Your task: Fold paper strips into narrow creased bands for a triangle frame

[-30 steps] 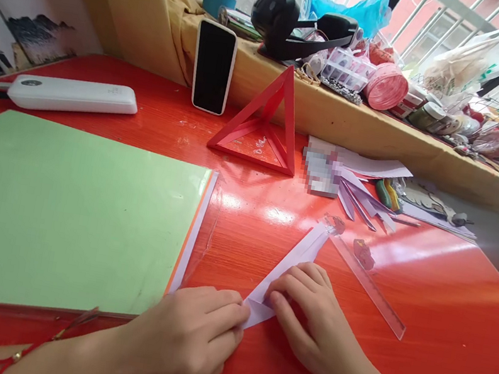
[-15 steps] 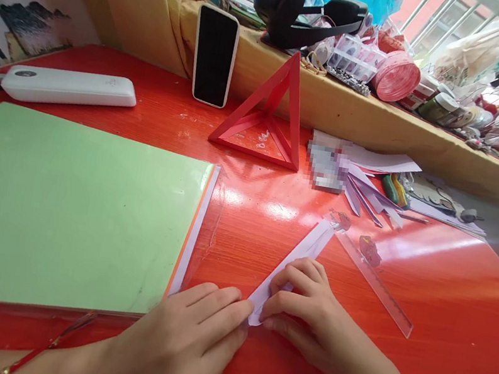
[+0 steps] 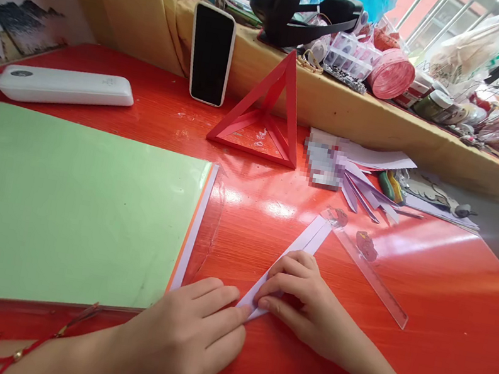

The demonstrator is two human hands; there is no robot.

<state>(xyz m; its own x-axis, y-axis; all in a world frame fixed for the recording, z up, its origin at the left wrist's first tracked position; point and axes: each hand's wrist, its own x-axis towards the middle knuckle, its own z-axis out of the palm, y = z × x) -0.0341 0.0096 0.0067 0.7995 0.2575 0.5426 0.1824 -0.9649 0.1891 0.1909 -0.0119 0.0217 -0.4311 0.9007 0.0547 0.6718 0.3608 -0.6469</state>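
A narrow folded strip of pale purple paper (image 3: 304,239) lies slantwise on the red table, with a crease running along it. My right hand (image 3: 303,295) rests on the strip's near half, its bent fingers and thumb closed on the paper. At the near end, my left hand (image 3: 193,334) has its fingers close together and its fingertips pinning the paper; its thumb lies at the end of the strip. The undersides of my fingertips are hidden. A clear ruler (image 3: 373,278) lies just right of the strip's far end.
Green sheets in a clear sleeve (image 3: 67,214) cover the left side. Behind stand a red paper pyramid frame (image 3: 293,114) and a phone (image 3: 211,56). A white device (image 3: 68,86) lies back left. Purple paper pieces (image 3: 359,189) and green-yellow-handled pliers (image 3: 391,185) lie back right. The sill holds clutter.
The strip's near end has shifted slightly left, and its surface looks flatter with a straighter crease. My right hand has moved a little left and up along it. The view has shifted slightly.
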